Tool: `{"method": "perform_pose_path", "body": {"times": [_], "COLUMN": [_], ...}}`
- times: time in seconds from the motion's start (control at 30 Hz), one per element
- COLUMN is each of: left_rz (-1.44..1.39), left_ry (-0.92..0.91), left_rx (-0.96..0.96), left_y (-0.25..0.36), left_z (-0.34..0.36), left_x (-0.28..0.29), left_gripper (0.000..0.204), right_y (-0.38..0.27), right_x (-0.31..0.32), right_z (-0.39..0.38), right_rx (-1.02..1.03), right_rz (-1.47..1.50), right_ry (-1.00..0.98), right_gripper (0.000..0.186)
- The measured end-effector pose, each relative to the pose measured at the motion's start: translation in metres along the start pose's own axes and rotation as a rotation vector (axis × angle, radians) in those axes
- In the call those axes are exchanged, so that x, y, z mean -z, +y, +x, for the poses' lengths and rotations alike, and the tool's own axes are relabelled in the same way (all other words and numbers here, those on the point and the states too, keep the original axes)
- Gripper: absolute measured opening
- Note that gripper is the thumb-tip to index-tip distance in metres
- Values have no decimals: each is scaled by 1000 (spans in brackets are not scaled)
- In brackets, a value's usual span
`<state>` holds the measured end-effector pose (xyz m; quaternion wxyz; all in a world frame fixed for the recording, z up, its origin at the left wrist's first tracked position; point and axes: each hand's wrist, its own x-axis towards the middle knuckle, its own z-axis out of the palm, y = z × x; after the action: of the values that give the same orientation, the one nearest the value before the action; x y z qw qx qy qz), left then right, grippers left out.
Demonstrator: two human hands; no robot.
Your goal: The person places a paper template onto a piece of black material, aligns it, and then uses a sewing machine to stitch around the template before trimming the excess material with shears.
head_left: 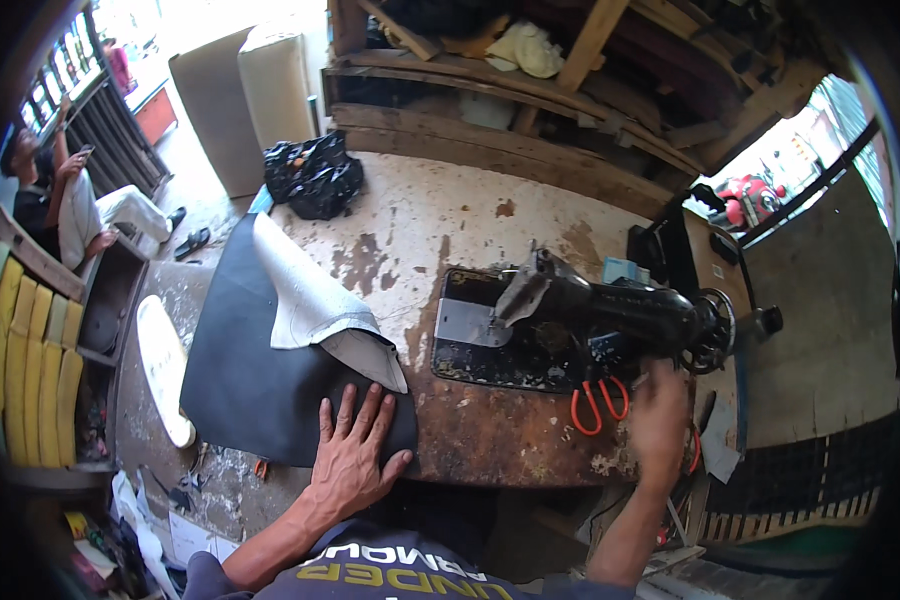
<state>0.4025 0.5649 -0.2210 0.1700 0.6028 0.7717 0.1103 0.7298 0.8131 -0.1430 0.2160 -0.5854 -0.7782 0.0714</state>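
Observation:
My left hand (358, 450) lies flat with spread fingers on a sheet of black leather-like material (235, 345). The sheet's far corner is folded over, showing a pale underside (305, 285). A black sewing machine (620, 310) stands to the right on the worn table, its metal plate (470, 325) facing the sheet. My right hand (660, 410) is beside the machine's body, just short of the handwheel (712, 325). It is smeared by motion, so its fingers and anything in them cannot be made out. Orange-handled scissors (600, 408) lie at the machine's near edge, left of that hand.
A black plastic bag (313, 177) sits at the table's far left. A long white piece (162, 370) lies left of the sheet. Wooden shelving (510, 100) rises behind the table. Yellow foam pieces (30, 350) are stacked at left, near a seated person (80, 190).

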Motion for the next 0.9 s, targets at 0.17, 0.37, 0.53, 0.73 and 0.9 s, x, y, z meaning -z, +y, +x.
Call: {"method": "perform_pose_path", "body": {"times": [0.17, 0.37, 0.53, 0.73, 0.9], "left_rz": [-29, -293, -440, -533, -580], "left_ry": [121, 464, 565, 550, 547], "left_rx": [-21, 53, 66, 66, 76], "left_y": [-10, -26, -39, -45, -43], "left_z": [-2, 43, 52, 47, 47], "left_x": [10, 14, 6, 2, 7], "left_gripper": [70, 52, 52, 54, 53], "right_y": [-7, -9, -68, -137, -155], "right_x": [-53, -44, -65, -97, -105], "right_z": [-41, -21, -72, -131, -119], "right_rx": [36, -19, -552, -577, -581], "right_rz": [-348, -152, 1185, 1807, 1679], "right_ry": [-292, -439, -852, -1053, -1094], "right_gripper": [56, 80, 57, 49, 39]}}
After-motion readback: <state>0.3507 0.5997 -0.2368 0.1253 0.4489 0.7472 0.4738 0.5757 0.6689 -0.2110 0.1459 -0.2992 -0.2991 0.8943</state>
